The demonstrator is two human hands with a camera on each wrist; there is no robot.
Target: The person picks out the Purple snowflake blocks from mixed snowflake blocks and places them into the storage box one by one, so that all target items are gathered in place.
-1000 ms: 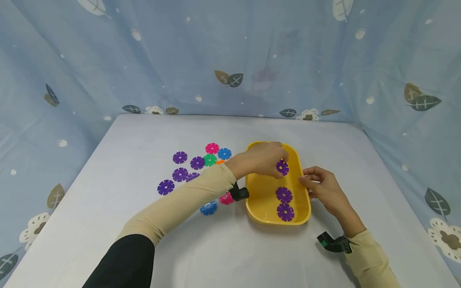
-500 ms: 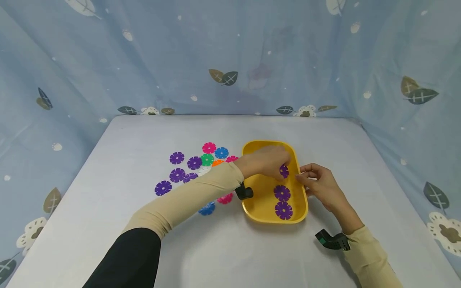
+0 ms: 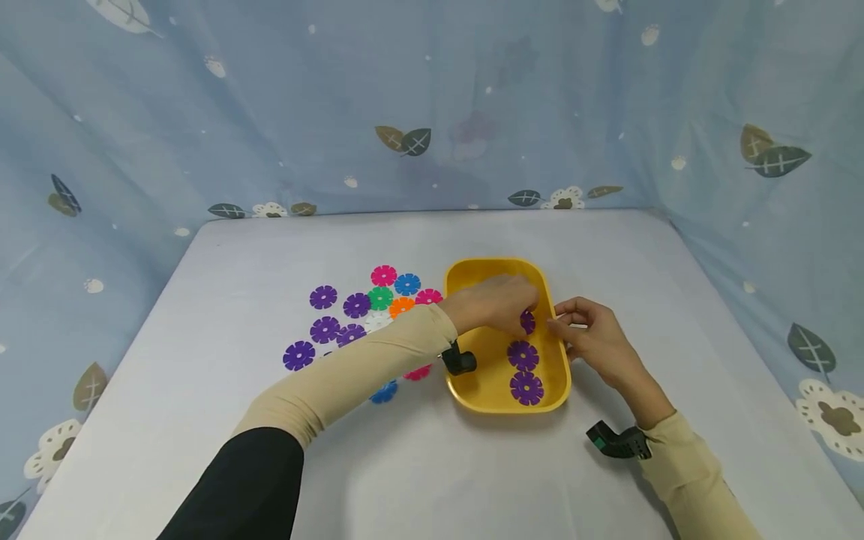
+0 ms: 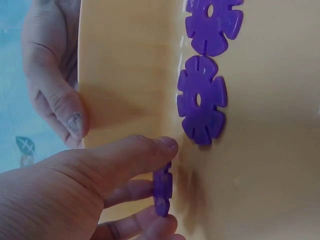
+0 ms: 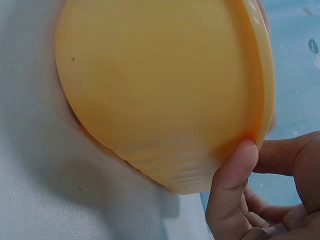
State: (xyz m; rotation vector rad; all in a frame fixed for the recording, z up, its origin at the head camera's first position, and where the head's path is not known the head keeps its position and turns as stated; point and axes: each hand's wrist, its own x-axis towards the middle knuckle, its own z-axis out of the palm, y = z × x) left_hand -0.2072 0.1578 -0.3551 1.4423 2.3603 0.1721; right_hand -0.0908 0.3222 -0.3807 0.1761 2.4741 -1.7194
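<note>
My left hand [image 3: 496, 301] reaches into the yellow tray [image 3: 472, 397] and pinches a purple flower-shaped disc [image 4: 162, 187] between thumb and fingers. In the left wrist view this disc stands on edge near the tray's right wall. Beside it, two more purple discs [image 3: 523, 355] [image 3: 526, 388] lie flat in a line on the tray floor. My right hand [image 3: 594, 341] is at the tray's right side. In the right wrist view, its thumb and finger pinch the tray rim [image 5: 265, 95].
Left of the tray, loose flower discs lie on the white table [image 3: 405, 480]: several purple ones [image 3: 323, 297], plus pink [image 3: 383, 275], blue [image 3: 407, 284], green [image 3: 381, 298], orange [image 3: 402, 307] and white [image 3: 378, 321]. My left forearm [image 3: 351, 367] covers some. A patterned blue curtain [image 3: 304, 97] hangs behind.
My left hand has shifted a little right within the tray, bringing the pinched purple disc closer to the two lying there. My right hand keeps its place at the rim. The head view has shifted slightly.
</note>
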